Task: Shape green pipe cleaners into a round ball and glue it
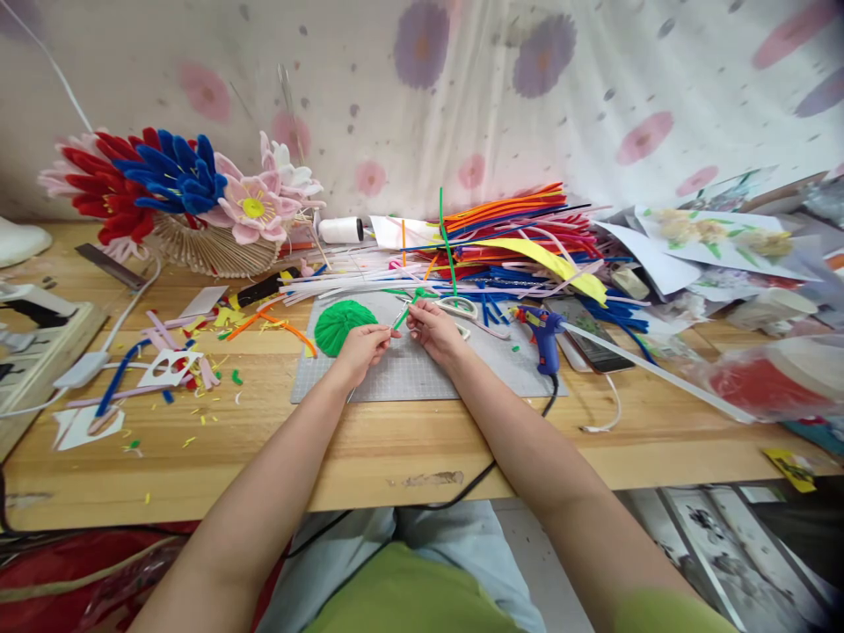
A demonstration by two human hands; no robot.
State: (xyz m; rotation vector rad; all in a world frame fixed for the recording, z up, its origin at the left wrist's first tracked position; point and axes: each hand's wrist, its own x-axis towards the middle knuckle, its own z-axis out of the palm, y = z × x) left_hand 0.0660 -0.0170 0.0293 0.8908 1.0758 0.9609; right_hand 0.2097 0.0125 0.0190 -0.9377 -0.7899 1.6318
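Observation:
Above the grey cutting mat (409,382), my two hands meet close together. My left hand (365,353) is closed in a pinch on a thin wire, whose end shows below the fingers. My right hand (435,332) pinches a short green pipe cleaner (418,295) against the wire's upper part; the fingertips partly hide where they join. Beside my left hand lies a round, ribbed green leaf shape (344,327) made of fuzzy pipe cleaners. White-handled scissors (460,307) rest on the mat behind my right hand.
A blue glue gun (546,338) stands at the mat's right edge, its cord crossing the table front. Bundled coloured pipe cleaners (507,215) lie behind. Fuzzy flowers (254,204) stand back left; scraps (175,365) litter the left. A phone (597,338) lies right.

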